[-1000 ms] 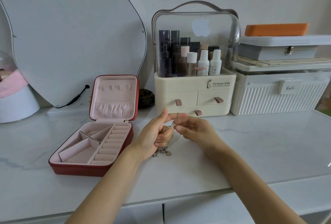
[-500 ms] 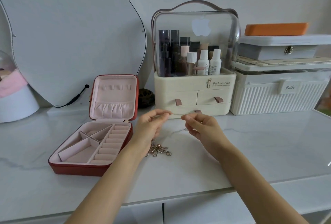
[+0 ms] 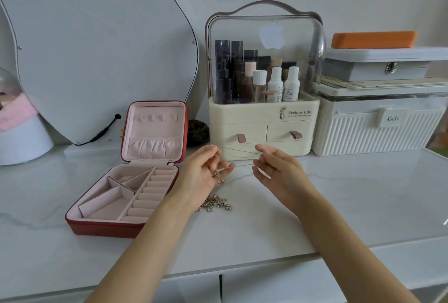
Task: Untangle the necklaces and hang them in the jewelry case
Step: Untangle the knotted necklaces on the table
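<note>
Red jewelry case (image 3: 126,226) is sitting open on white marble counter (image 3: 363,205), left of centre; pink lining, lid standing upright w/ small hooks near top, base showing ring rolls + angled compartments, nothing hanging in it. Curved mirror (image 3: 97,48) is leaning on wall behind it.

Left hand (image 3: 201,176) is hovering just right of case, palm up, thumb + fingers pinching one end of a thin chain (image 3: 238,151); small gold charms are dangling against its palm. Below wrist, tangled necklaces (image 3: 215,203) are lying in a heap on counter, touching nothing else far as I can tell.

Chain is running taut across gap to right hand (image 3: 278,171), whose fingers are curling round other end. Hands are apart, both raised off counter, each clamped on chain.

Behind them, cream cosmetics organizer (image 3: 261,128) w/ clear dome, bottles inside. Far right: white ribbed box (image 3: 378,133), grey box + orange item stacked on top.
</note>
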